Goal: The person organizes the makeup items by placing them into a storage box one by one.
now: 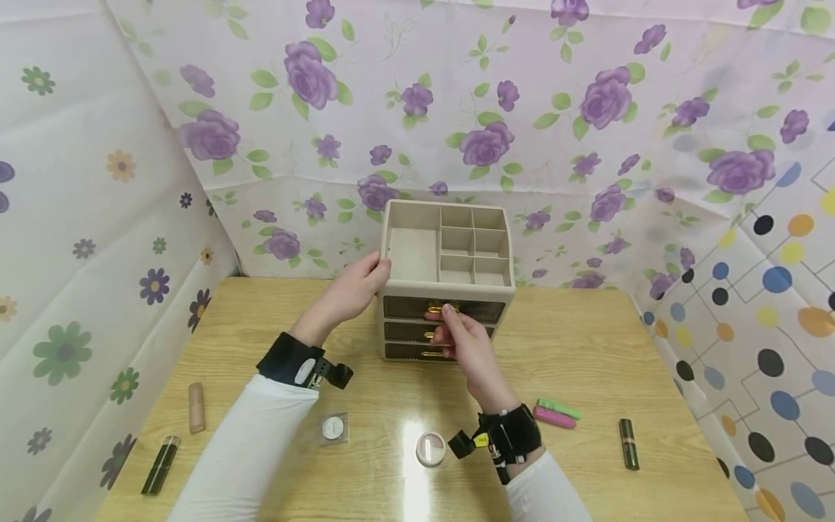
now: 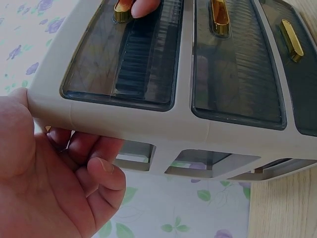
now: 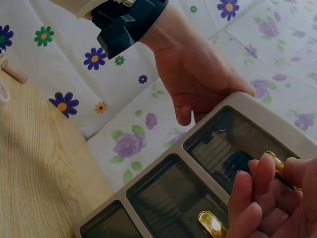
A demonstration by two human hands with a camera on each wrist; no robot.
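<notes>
Drawer box (image 1: 446,290) at table's (image 1: 587,348) back edge. Left hand (image 1: 355,290) grips its left corner; right hand (image 1: 457,341) pinches top drawer's gold handle (image 2: 122,11). Risk: hard pull could tip box forward if brace slackens.

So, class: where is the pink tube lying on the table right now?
In the head view, the pink tube lies on the table's right side, against the green tube, just right of the right hand's wrist.

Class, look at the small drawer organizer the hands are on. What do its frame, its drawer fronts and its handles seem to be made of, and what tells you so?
Frame: likely matte beige moulded plastic, judging by rounded edges and a seam line.
Drawer fronts: probably smoky translucent plastic, since ribbed shapes show through.
Handles: shiny gold, either metal or metallised plastic; the bright highlights leave it open.
</notes>
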